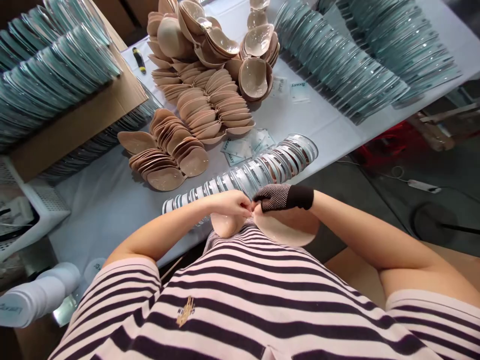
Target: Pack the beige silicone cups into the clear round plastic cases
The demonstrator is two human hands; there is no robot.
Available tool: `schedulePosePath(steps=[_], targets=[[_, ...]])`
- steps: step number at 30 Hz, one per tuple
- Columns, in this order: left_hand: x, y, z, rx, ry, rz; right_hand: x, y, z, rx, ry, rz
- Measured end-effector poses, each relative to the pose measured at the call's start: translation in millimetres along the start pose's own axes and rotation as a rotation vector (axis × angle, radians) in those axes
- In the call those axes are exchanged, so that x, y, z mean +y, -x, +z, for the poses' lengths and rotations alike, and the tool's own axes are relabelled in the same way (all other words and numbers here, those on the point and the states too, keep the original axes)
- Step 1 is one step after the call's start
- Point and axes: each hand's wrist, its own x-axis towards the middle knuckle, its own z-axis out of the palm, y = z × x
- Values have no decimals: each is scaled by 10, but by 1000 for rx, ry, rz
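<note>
Close against the striped shirt, the bare left hand (230, 202) pinches the edge of one beige adhesive bra cup (225, 225) while the gloved right hand (279, 196) clamps the edge of a second cup (288, 231); the two grips meet between the cups. Just ahead, a row of clear-packed cups (255, 172) lies on the white surface (112, 200), so part of the batch looks finished. Loose cup stacks (187, 135) beyond it suggest much remains.

Table (112, 200) covered in pale cloth. On it: stacked beige cups (202, 100), rows of clear packaging shells (337, 60), a cardboard box (82, 120), loose labels (240, 147).
</note>
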Motion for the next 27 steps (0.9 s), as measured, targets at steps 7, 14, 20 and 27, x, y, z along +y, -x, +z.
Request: schedulePosePath(steps=[7, 14, 20, 27], targets=[[44, 89, -6, 115, 16, 77, 15, -4, 83, 18, -165, 21], [3, 62, 11, -19, 267, 54, 10, 47, 94, 68, -75, -81], [35, 8, 85, 16, 215, 35, 82, 50, 156, -14, -115, -80], [-21, -47, -40, -58, 614, 56, 40, 66, -79, 150, -141, -175]])
